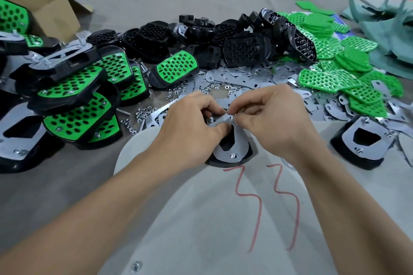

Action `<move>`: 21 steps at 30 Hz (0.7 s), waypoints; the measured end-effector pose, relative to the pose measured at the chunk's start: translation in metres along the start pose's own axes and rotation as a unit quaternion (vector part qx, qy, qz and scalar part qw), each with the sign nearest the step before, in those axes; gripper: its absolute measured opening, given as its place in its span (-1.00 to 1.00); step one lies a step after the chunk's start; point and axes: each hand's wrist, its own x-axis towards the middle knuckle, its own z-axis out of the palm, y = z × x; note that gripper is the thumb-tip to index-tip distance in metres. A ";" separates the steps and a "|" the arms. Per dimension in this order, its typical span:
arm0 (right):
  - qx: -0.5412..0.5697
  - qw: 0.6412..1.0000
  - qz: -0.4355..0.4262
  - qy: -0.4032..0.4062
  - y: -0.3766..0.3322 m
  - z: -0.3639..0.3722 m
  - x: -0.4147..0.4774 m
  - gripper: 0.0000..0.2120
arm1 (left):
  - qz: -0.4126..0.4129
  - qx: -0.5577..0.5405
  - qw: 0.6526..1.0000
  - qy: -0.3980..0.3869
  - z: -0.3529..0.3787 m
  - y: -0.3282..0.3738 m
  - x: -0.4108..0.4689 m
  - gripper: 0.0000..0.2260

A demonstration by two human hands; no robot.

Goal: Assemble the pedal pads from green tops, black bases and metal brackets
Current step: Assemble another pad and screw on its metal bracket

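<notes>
Jig: pale rounded board with red scrawl (pixel 201 207); the pad in work sits face down in its cut-out.
Pad: silver sheet-metal bracket (pixel 240 146) on black plastic base (pixel 220 162), near bolt apparently nutted.
Left hand (pixel 190 123): fingers curled, holding the bracket's far end.
Right hand (pixel 268 116): pinches a small steel nut (pixel 231 117) at a far bolt.
Done: finished green-and-black pads (pixel 73 94), left.
Remaining: loose flat brackets (pixel 234 75), black perforated bases (pixel 243 49) and green perforated tops (pixel 330 80), so many pads are probably still to build.
</notes>
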 end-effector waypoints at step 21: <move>0.018 0.998 0.052 -0.023 0.003 -0.005 0.009 -0.75 | -0.002 -0.004 1.000 -0.003 0.001 -0.002 0.000 -0.83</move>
